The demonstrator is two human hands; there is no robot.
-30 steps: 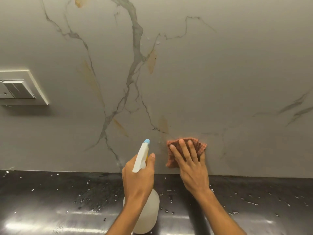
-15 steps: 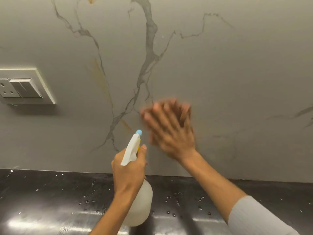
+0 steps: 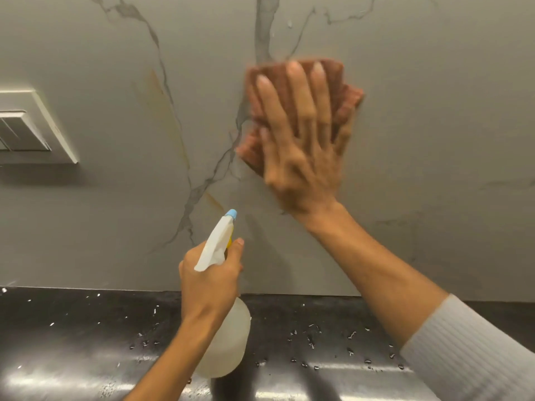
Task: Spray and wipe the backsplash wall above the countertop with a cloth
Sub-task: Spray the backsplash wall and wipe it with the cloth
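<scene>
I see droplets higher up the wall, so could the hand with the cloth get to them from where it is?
Probably yes. The right hand presses the cloth flat on the backsplash, just below the droplets, and only bare wall lies between.

I see a dark, glossy countertop (image 3: 86, 342) running the full width below the backsplash wall (image 3: 434, 140), meeting it along its far edge. Scattered water droplets (image 3: 312, 340) lie on it, thickest toward the right half, with a few specks near the far left corner. Light glares along its near edge.
</scene>
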